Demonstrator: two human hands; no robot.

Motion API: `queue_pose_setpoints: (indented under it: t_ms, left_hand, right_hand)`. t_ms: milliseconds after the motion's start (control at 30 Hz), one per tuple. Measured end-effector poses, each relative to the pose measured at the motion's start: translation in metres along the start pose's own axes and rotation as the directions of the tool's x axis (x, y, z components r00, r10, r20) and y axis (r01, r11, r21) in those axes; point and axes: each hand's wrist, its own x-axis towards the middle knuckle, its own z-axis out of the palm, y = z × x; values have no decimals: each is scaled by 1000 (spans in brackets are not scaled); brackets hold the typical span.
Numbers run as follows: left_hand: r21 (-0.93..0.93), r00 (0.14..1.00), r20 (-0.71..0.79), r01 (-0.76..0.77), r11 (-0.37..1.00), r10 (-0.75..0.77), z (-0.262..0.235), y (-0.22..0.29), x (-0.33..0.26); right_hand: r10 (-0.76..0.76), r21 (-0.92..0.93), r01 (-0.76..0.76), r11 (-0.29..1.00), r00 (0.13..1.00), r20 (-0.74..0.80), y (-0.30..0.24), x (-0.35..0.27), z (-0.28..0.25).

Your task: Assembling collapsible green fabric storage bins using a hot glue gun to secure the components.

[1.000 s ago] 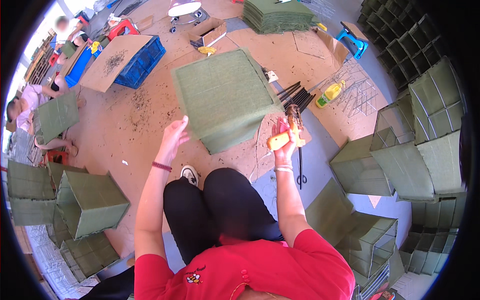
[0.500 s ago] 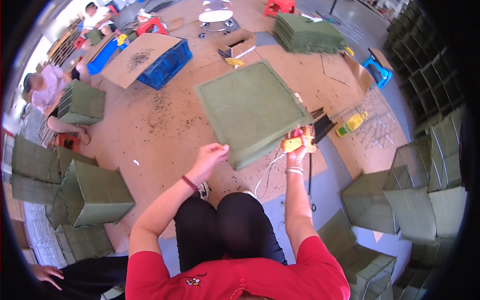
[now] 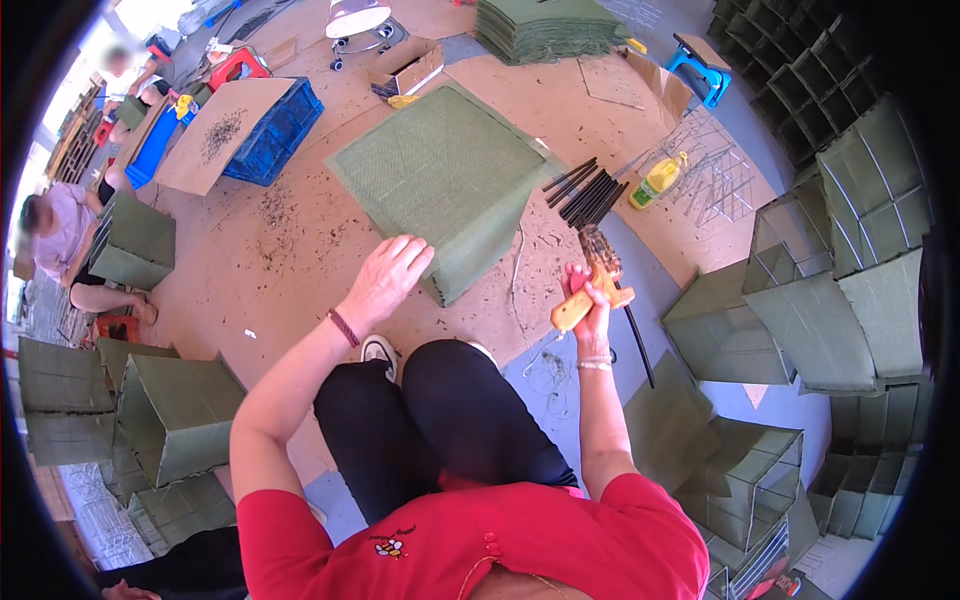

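A green mesh-covered box (image 3: 445,160) stands tilted in front of my knees, its broad face turned up. My left hand (image 3: 385,282) rests at its near left corner, the fingers bent over the edge; the thumb is hidden. To the right of the box, my right hand (image 3: 597,322) is wrapped round an orange glue gun (image 3: 568,314) with a dark, crusted nozzle. A long black stick (image 3: 638,345) runs down beside that hand. Just beyond the nozzle lie several black glue sticks (image 3: 592,198) on the floor.
A yellow bottle (image 3: 660,180) stands beyond the glue sticks, near wire frames (image 3: 715,170). Green boxes (image 3: 185,415) flank me on both sides. Far off are a blue crate (image 3: 275,130), a stack of green panels (image 3: 540,30) and a blue stool (image 3: 705,68). Two people sit at left.
The glue gun has been drawn away from the box's right edge, toward me. My left hand has moved onto the near left corner, and the box has turned, showing more of its side.
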Motion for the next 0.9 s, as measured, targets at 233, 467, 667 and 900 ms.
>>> queue_pose_setpoints:
  t_ms: [233, 467, 667, 900]
  left_hand:
    - [-173, 993, 62, 111, 979, -101, 3, -13, 1]
    - [-376, 904, 171, 427, 822, -391, 0, -14, 9]
    - [-449, 875, 7, 435, 780, -484, 10, -9, -3]
    - [-400, 842, 93, 520, 755, -531, 3, -5, 0]
  right_hand:
    - [87, -300, -54, 952, 991, 98, -14, -54, 46]
    - [280, -489, -157, 858, 941, 189, 21, -73, 85]
    - [324, -452, -187, 872, 913, 248, 59, -81, 94]
    - [340, -454, -180, 872, 892, 299, 70, -82, 99]
